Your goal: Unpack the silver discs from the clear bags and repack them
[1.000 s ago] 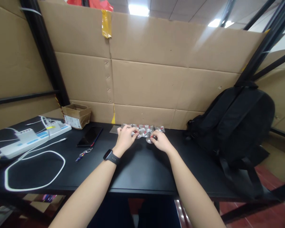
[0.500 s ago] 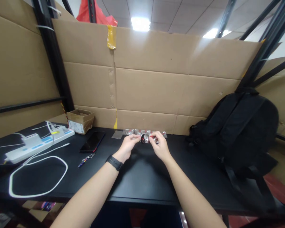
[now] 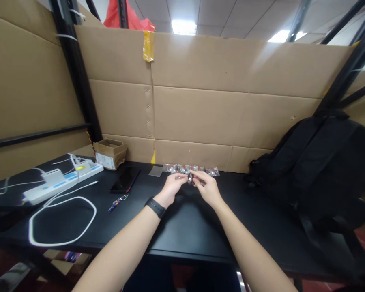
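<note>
Centrally: left hand (image 3: 172,187) and right hand (image 3: 207,187), fingertips pinched together from either side on one small shiny piece (image 3: 190,178), silver with a red spot (too small to identify further), held just above the black table (image 3: 182,227) near its back edge.

Handling note, as judgement: a light fingertip grip close to the tabletop suits so small and slick an item; wrists kept low would steady it.

Behind the hands: row of similar small packets (image 3: 197,169), crinkled, glossy, silver and red, along the back edge against the cardboard wall (image 3: 200,109).

Left wrist: black watch (image 3: 155,207), matte band.

Leftward: flat dark phone (image 3: 125,179); small keyring (image 3: 118,201); open cardboard box (image 3: 110,152); white power strip (image 3: 63,182) with looped white cable (image 3: 63,221), at the left edge.

Right back corner: black backpack (image 3: 316,170), soft fabric, slumped.
</note>
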Motion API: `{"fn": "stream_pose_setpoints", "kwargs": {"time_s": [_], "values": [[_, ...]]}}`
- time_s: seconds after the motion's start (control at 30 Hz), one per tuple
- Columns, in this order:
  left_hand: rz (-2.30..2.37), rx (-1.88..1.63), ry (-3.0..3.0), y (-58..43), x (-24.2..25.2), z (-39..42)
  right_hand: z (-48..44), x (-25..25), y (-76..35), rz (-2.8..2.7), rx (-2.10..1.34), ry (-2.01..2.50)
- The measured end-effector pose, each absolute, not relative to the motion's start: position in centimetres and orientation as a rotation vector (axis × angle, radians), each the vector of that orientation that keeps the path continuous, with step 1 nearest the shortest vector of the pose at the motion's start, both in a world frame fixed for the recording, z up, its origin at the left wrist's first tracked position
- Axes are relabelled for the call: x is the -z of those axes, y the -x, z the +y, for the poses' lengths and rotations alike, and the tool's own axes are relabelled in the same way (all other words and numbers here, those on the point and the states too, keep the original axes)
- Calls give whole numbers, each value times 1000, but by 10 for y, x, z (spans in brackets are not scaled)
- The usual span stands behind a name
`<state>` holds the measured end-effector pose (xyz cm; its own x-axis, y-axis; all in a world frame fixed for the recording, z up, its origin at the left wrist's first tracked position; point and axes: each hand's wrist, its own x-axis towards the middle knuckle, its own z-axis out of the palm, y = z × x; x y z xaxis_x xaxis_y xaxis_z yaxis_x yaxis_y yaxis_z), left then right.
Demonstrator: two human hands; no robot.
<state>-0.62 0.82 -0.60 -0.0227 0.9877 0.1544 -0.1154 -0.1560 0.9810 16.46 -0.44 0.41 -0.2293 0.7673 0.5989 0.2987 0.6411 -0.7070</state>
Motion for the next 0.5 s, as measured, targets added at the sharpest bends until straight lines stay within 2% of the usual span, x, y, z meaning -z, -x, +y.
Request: {"fn": "stream_pose_setpoints", "kwargs": {"time_s": [0.27,0.5], "values": [[1502,-1262,-1683,4,-3,-2,5,7,-175,-1712,-944,796],[1481,-1255,-1750,9,5,6,8,11,-174,-1660,-1097,904]]}}
